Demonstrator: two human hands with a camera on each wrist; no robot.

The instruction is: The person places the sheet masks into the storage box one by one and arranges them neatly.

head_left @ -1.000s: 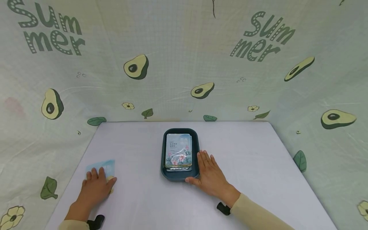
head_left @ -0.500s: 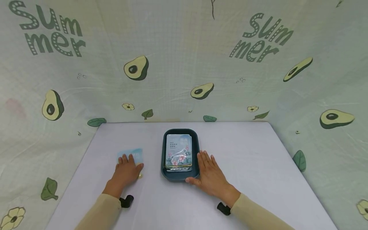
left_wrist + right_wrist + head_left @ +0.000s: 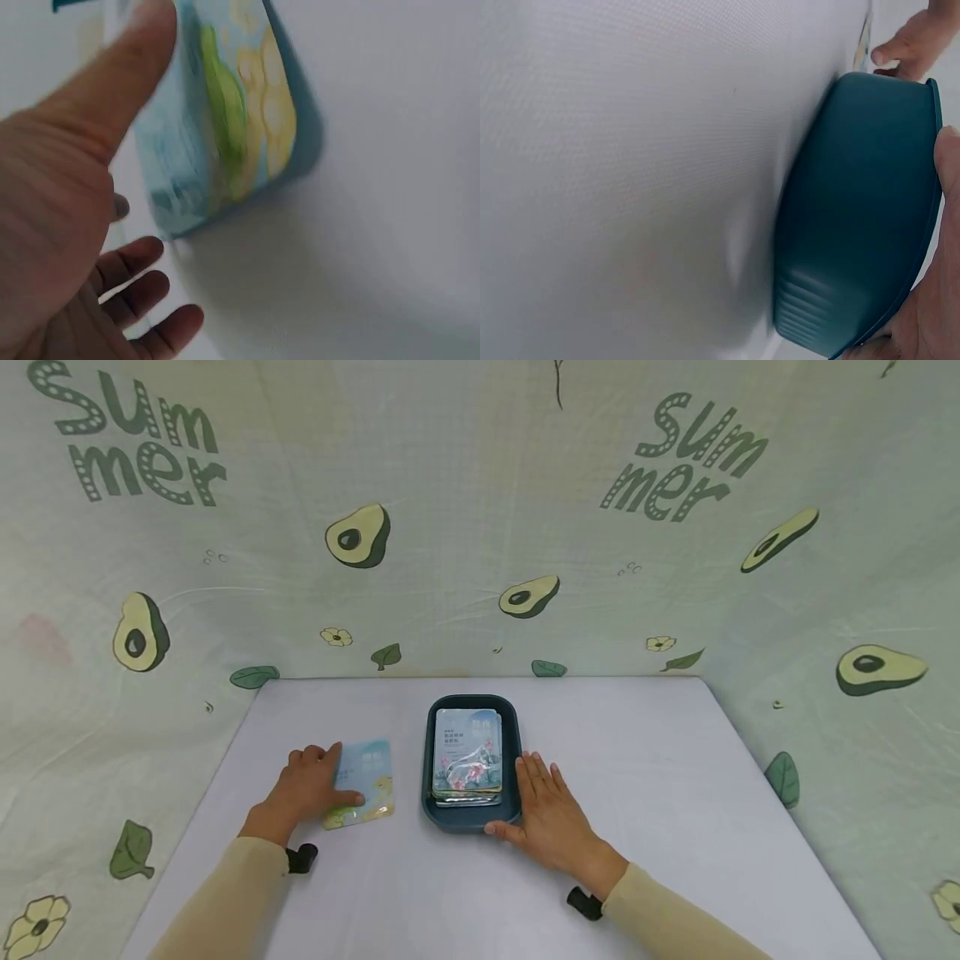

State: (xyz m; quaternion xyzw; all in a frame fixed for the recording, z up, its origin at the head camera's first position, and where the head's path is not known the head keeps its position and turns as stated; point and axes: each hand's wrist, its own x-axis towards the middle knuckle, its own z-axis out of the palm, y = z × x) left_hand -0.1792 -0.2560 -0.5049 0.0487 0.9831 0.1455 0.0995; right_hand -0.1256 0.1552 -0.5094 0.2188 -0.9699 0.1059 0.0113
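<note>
In the head view my left hand is at the left edge of a light-blue face mask sachet with a yellow-green lower part. Its thumb lies over the printed face; its fingers are at the left edge. In the left wrist view the sachet bends near the thumb and casts a shadow on the table. To the right, a dark teal tray bears a stack of similar sachets. My right hand, fingers straight, rests against the tray's right side, thumb at its near right corner.
A white table lies under everything, with a cloth backdrop of printed avocados and lettering behind and at both sides. Black wrist cameras, such as the left one, sit by both sleeves.
My left hand slid the sachet rightward toward the tray, flat under its fingers. It then drew back to the sachet's left edge, uncovering most of it. The right hand and tray stayed put.
</note>
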